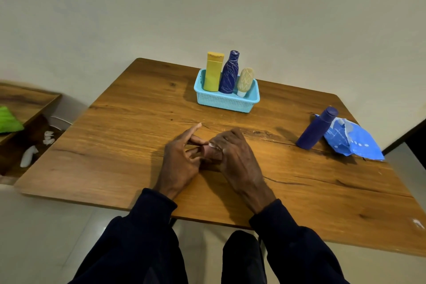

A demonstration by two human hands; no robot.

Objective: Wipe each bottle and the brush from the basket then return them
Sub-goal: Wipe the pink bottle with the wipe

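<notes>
At counter (115,145) centre, a small brownish item (208,152) is held between both hands; what it is cannot be told. The right hand (232,154) is curled over it, a white scrap (215,145) showing under the knuckles. The left hand (182,157) is pinched on its end, forefinger held out straight. At 12 o'clock a light blue basket (227,102) is set, holding a yellow bottle (213,71), a dark blue patterned bottle (229,72) and a beige tube (245,80), cap down. At 3 o'clock a blue bottle (317,128) is stood just beside a blue packet (352,139).
</notes>
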